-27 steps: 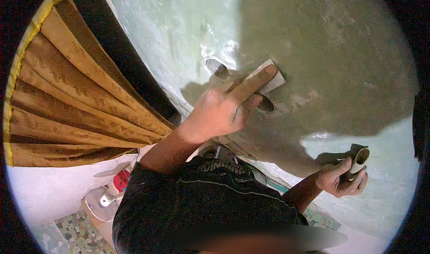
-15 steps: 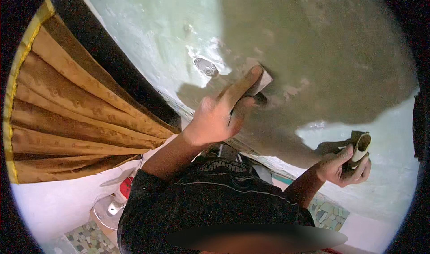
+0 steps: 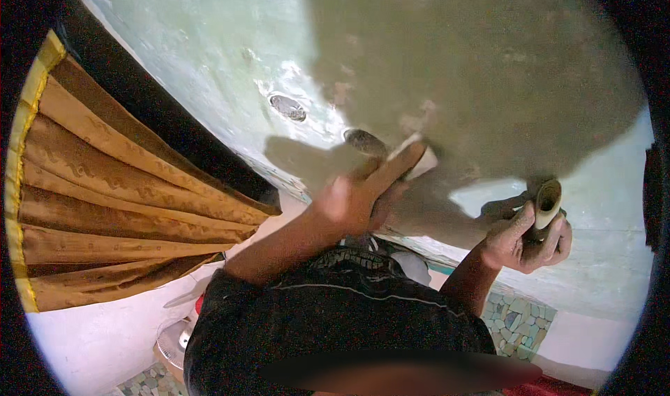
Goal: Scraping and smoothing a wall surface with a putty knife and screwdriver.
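My left hand [image 3: 356, 193] reaches up to a pale green plastered wall [image 3: 209, 54], its fingers closed on a small pale piece that looks like sandpaper [image 3: 427, 160]. The index finger lies along this piece, which is pressed against the wall. Two round openings [image 3: 287, 107] sit in the wall to the left of and above the piece; the lower one [image 3: 366, 142] is close to my knuckles. At the right, my right hand [image 3: 534, 242] grips a short roll of what looks like sandpaper [image 3: 548, 204], pale outside and brown within, its open end facing up.
A brown curtain with a yellow edge [image 3: 125, 193] hangs at the left beside a dark strip [image 3: 160, 96]. A fan [image 3: 174, 340] stands low at the left. Stone-patterned flooring [image 3: 516, 323] shows at the lower right. My shadow covers much of the wall.
My left hand has moved down along the wall with the pale piece, uncovering the second round opening. The whole view has shifted slightly. My right hand still holds the roll.
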The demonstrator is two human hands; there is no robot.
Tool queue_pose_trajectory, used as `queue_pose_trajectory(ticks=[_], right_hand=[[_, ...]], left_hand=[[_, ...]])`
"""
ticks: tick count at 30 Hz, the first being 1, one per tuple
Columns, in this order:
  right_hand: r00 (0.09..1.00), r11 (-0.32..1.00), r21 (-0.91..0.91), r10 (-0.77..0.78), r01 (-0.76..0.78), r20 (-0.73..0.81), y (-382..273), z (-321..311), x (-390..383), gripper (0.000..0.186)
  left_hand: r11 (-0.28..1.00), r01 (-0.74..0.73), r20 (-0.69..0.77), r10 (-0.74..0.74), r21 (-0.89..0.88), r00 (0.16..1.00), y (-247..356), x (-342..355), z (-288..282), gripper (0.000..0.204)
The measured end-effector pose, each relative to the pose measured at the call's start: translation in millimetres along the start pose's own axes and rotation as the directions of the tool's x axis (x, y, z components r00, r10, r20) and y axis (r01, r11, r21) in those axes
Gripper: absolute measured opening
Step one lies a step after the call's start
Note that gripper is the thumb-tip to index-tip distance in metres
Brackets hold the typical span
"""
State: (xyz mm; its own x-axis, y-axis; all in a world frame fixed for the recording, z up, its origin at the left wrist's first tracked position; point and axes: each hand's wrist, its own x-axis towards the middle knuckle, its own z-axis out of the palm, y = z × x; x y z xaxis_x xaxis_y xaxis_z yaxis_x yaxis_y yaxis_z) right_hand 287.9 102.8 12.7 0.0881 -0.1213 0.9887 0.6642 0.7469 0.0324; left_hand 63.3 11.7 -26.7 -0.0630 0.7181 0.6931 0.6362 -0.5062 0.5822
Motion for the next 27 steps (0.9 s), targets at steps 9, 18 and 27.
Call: queue_pose_trajectory(ticks=[9,18,27], right_hand=[[0.997,1.0,-0.004,-0.002,0.002,0.072,3.8,-4.3,-4.6,0.04],[0.878,0.859,0.183,0.465,-0.478,0.11,-44.3,-5.5,-2.4,0.035],[0.433,0.232,0.393,0.705,-0.89,0.563,-92.4,-25.4,-55.2,0.027]], left_hand=[[0.99,0.058,0.043,-0.064,0.131,0.997,6.0,11.4,-7.5,0.051],[0.95,0.243,-0.002,-0.248,-0.195,0.969,7.4,-24.1,9.9,0.04],[0.9,0.051,0.1,-0.009,-0.432,0.995,30.1,-21.7,25.9,0.032]])
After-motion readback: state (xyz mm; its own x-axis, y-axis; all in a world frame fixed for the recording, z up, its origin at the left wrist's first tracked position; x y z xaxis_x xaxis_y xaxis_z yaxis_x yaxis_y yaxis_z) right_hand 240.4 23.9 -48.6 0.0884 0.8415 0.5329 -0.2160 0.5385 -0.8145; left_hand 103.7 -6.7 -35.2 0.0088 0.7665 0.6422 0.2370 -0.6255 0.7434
